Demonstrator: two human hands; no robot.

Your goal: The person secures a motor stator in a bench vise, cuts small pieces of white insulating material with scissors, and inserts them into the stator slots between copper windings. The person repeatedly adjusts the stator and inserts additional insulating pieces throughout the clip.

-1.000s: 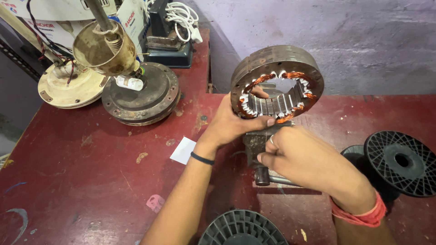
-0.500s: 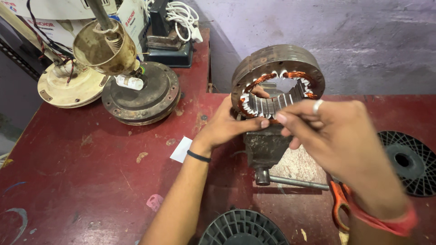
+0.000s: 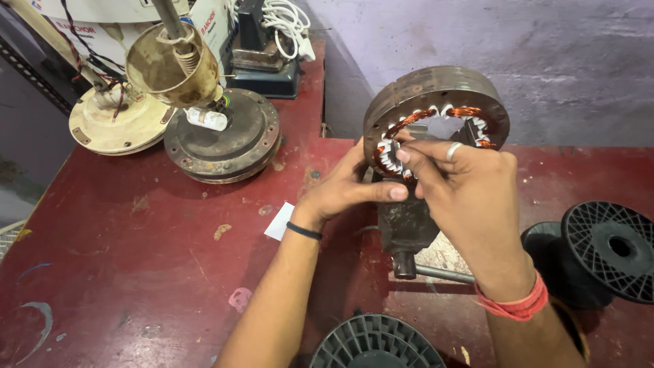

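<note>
A round dark metal motor stator point(image 3: 436, 95) with copper windings and white insulation stands upright on a small winding machine point(image 3: 407, 225) on the red table point(image 3: 136, 259). My left hand point(image 3: 347, 191) grips the stator's lower left edge, thumb stretched to the right. My right hand point(image 3: 463, 184), with a ring on one finger, lies over the stator's open middle. Its fingertips touch the windings on the inner left side. A red band circles my right wrist, a black one my left.
Black plastic spools sit at the right point(image 3: 610, 249) and at the front edge point(image 3: 375, 344). A rusty fan motor housing point(image 3: 221, 136), a brass-coloured cup on a rod point(image 3: 170, 65) and a cream fan cover point(image 3: 112, 126) stand at the back left. White paper point(image 3: 278, 221) lies near my left wrist.
My right hand rose from below the stator, near the winding machine, up to its middle and now touches the windings. My left hand kept its grip.
</note>
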